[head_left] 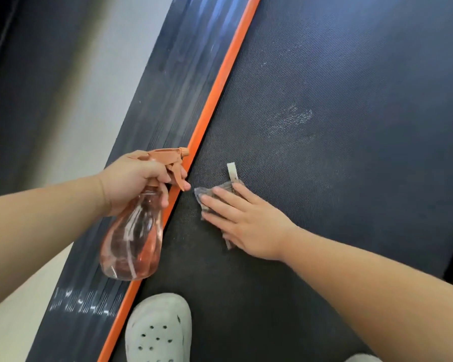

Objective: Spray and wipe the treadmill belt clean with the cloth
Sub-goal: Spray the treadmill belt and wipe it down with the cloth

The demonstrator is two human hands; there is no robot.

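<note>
- left grip (134, 178) curled round the neck of the pink spray bottle (131, 244), fingers at the trigger, nozzle over the orange strip (220, 82).
- right grip (249, 226) spread flat, pressing the grey cloth (201, 193) onto the treadmill belt (338, 192), just beside that strip.
- whitish smear (296, 118) on the belt beyond the cloth.
- pale shoe (157, 327) on the belt.

Bare forearms; pale perforated clog (157, 330)
</note>
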